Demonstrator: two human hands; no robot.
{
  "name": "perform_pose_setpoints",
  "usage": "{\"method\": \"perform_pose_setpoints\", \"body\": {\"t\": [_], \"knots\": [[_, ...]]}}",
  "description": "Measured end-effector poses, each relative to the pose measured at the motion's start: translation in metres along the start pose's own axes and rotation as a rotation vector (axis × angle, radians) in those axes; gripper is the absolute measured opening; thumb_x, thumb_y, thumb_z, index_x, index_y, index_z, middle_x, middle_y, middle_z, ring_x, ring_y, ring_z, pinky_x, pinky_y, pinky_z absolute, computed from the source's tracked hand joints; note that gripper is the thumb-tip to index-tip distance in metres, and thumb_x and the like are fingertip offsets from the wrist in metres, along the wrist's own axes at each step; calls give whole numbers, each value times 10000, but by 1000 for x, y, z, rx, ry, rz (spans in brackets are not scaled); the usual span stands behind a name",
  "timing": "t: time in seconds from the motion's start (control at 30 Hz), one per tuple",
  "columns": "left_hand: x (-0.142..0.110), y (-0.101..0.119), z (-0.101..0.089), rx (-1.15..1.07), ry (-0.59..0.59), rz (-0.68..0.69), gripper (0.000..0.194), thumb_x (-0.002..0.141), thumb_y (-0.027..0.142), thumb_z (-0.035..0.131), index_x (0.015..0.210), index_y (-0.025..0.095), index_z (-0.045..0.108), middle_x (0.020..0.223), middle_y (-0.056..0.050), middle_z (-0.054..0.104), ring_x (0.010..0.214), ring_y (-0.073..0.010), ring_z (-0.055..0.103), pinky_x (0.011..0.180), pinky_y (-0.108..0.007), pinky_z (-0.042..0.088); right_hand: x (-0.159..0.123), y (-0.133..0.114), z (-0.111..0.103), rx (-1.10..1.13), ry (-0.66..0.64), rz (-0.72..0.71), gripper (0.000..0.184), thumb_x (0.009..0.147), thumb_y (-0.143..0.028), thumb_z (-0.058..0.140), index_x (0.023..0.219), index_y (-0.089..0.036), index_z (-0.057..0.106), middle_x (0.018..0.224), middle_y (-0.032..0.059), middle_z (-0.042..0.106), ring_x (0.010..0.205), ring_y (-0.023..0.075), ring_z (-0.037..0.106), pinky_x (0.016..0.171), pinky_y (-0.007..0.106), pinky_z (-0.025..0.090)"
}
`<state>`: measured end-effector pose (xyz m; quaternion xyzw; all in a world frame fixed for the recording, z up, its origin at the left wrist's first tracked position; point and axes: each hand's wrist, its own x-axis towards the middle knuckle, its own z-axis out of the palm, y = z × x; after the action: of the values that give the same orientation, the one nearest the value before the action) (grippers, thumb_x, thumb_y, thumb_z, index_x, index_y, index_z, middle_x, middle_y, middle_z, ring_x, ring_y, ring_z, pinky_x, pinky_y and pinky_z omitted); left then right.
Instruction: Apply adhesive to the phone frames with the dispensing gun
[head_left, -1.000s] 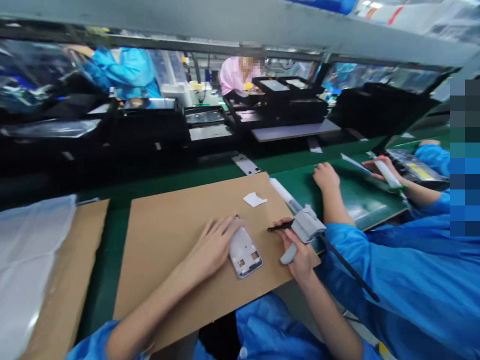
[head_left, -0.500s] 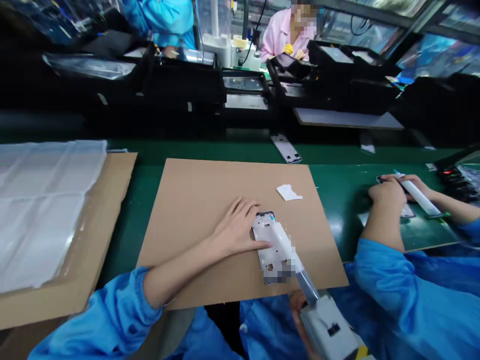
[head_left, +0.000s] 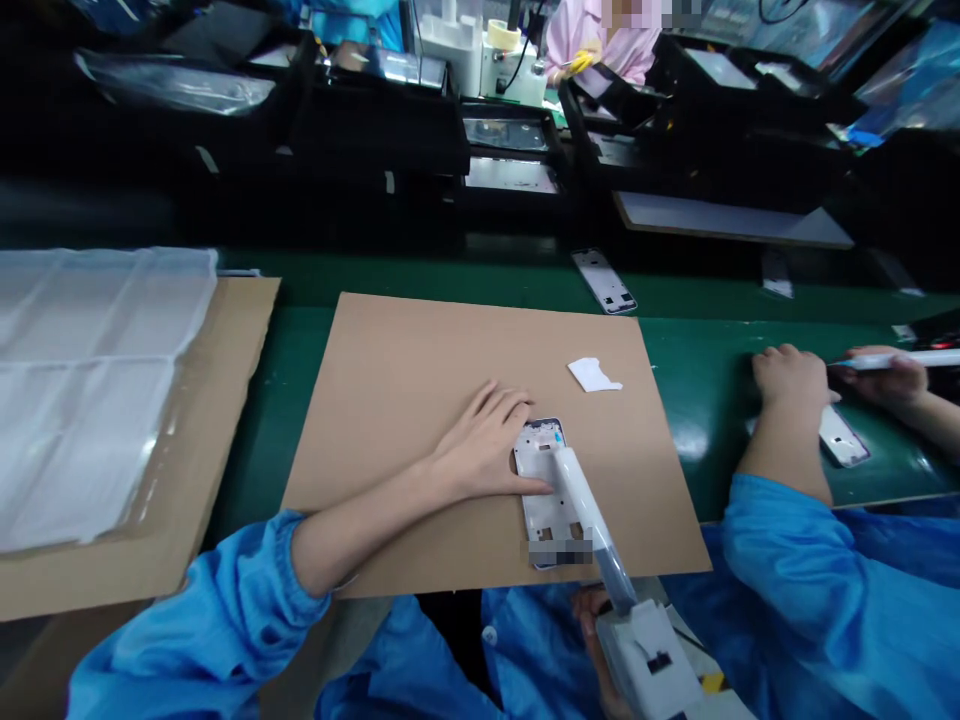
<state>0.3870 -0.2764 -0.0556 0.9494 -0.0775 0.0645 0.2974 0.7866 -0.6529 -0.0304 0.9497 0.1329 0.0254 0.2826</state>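
A silvery phone frame lies on a brown cardboard sheet. My left hand steadies it, fingers at its upper left edge and thumb lying across its left side. Over the right part of the frame leans a white handheld device with a long nozzle, white at the tip and clear lower down. My right hand is wrapped round the device's body below the table edge, partly hidden by it. Whether the nozzle tip touches the frame I cannot tell.
A torn white paper piece lies on the cardboard. Another phone frame rests behind it. White wrapping sheets on cardboard are at left. At right, a co-worker's hands work near a phone part. Black trays line the back.
The view has shifted slightly. The co-worker's right hand has moved the white tube away to the right, off their phone part. My hands keep about the same position at the phone frame.
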Motion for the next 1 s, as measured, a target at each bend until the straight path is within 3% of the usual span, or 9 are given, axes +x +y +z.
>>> {"method": "perform_pose_setpoints", "body": {"t": [0.07, 0.13, 0.2, 0.5, 0.73, 1.0], "knots": [[0, 0, 0, -1, 4, 1, 955, 846, 977, 712, 1415, 215, 632, 1629, -175, 617, 1604, -396, 523, 1470, -624, 167, 3, 0, 1, -51, -26, -68, 131, 1045, -123, 652, 956, -96, 743, 1123, 192, 658, 1130, 290, 641, 892, 371, 492], [0, 1, 0, 0, 7, 3, 948, 848, 980, 709, 1402, 215, 634, 1629, -176, 616, 1601, -395, 527, 1471, -621, 169, 5, 1, 0, -71, -48, -142, 327, 1099, -69, 459, 1100, -116, 783, 1225, 177, 672, 1183, 263, 651, 863, 358, 512], [0, 1, 0, 0, 10, 8, 954, 847, 984, 708, 1397, 208, 635, 1624, -181, 620, 1601, -393, 528, 1473, -614, 168, 6, 4, -2, -91, -74, -166, 416, 1102, -54, 390, 1180, -126, 792, 1281, 175, 678, 1228, 274, 658, 841, 368, 538], [0, 0, 1, -10, 16, 11, 972, 850, 968, 718, 1443, 204, 621, 1627, -181, 620, 1607, -394, 520, 1474, -618, 152, 10, 8, -6, -126, -142, -179, 424, 1104, -72, 390, 1233, -140, 788, 1357, 214, 692, 1270, 292, 681, 896, 376, 607], [0, 0, 1, 0, 13, 16, 971, 855, 968, 720, 1423, 187, 621, 1612, -198, 623, 1610, -394, 517, 1478, -598, 150, 10, 7, -5, -133, -153, -186, 461, 1121, -62, 336, 1260, -119, 772, 1356, 189, 691, 1300, 290, 674, 964, 402, 622], [0, 0, 1, 5, 5, 15, 966, 850, 968, 721, 1436, 206, 620, 1640, -185, 613, 1615, -398, 515, 1473, -616, 165, 13, 11, -2, -94, -151, -217, 443, 1078, -42, 359, 1206, -125, 775, 1366, 223, 689, 1288, 313, 670, 926, 413, 616]]}}
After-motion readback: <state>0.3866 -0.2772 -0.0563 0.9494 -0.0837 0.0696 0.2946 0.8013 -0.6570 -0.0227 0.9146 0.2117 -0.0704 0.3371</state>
